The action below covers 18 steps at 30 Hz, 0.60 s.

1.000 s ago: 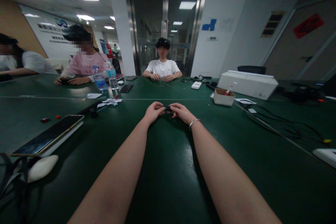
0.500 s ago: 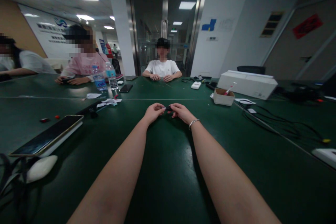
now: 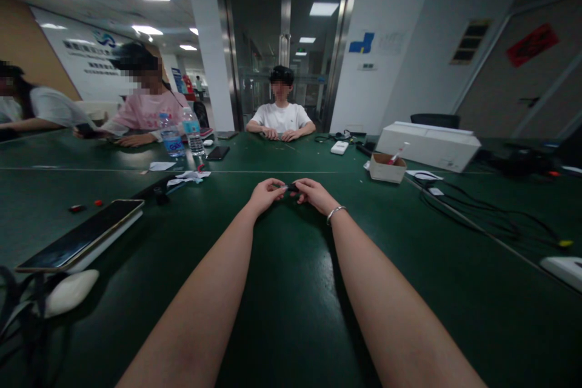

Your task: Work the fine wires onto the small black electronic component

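Observation:
Both my hands meet above the green table (image 3: pixel 291 291), in the middle of the head view. Between my fingertips is a small black object (image 3: pixel 292 188), too small to identify. My left hand (image 3: pixel 267 195) pinches at its left end, where something small and pale shows. My right hand (image 3: pixel 313 195), with a silver bangle (image 3: pixel 336 214) at the wrist, has thumb and fingers closed on the black part.
A phone on a white box (image 3: pixel 86 236) and a white mouse (image 3: pixel 73 293) lie left. Crumpled paper (image 3: pixel 188 177) and bottles (image 3: pixel 193 133) stand beyond. Right are a small open box (image 3: pixel 387 168), long white box (image 3: pixel 427 145) and cables (image 3: pixel 491 212). Three people sit around.
My hands and the black object hold nearly the same place. At the left, the person in pink has moved a hand outward to the left, with a dark object in it.

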Each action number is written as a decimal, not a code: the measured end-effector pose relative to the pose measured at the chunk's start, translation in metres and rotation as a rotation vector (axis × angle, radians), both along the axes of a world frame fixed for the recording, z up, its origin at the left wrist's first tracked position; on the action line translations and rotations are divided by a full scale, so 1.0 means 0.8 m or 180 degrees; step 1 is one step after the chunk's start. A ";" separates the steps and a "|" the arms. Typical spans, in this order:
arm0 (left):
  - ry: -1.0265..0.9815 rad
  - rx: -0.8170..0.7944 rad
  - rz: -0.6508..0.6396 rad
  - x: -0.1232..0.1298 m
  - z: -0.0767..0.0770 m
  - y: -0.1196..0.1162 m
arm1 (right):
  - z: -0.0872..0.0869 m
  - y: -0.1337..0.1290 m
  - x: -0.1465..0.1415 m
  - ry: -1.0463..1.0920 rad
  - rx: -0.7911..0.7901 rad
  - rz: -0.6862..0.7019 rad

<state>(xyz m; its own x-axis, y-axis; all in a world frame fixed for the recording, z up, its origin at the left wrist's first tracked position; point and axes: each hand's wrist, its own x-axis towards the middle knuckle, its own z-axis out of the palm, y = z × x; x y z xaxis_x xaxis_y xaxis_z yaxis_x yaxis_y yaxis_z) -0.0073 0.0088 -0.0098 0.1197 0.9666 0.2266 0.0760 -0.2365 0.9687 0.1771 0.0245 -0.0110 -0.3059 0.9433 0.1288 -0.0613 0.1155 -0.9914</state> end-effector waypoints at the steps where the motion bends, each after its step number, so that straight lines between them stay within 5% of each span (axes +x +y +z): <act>1: -0.0047 -0.0030 0.0006 0.000 0.000 0.001 | 0.000 0.000 0.000 0.0008 -0.0011 0.0003; 18: 0.0015 -0.0168 0.0097 0.003 -0.003 0.005 | -0.004 0.005 0.000 0.0015 0.0020 0.0032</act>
